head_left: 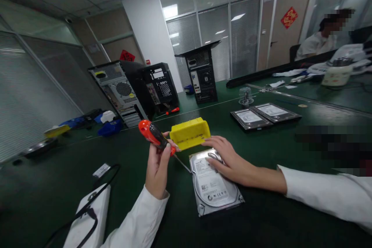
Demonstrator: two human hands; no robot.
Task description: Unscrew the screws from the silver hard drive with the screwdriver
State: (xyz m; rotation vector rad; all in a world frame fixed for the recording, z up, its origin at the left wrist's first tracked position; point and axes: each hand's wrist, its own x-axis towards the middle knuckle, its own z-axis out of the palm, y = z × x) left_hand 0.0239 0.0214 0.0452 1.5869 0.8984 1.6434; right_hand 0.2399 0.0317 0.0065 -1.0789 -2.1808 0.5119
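My left hand [158, 162] is closed around a screwdriver [155, 133] with a red and black handle. Its thin shaft slants down to the left edge of a silver hard drive [215, 186], which lies label up on the green table. On top of that drive rests my right hand [229, 162], fingers stretched out over the label and the upper edge. Just behind the drive stands a yellow plastic bin [190, 133], close to the fingers of both hands. Whether either hand touches the bin is hard to make out.
Two more hard drives [266, 115] lie to the right, near a clear plastic container [245, 96]. Open computer cases [119, 89] stand at the back, with another red screwdriver [172, 111] before them. A white box with a black cable [90, 217] is at lower left. A person [319, 38] sits far right.
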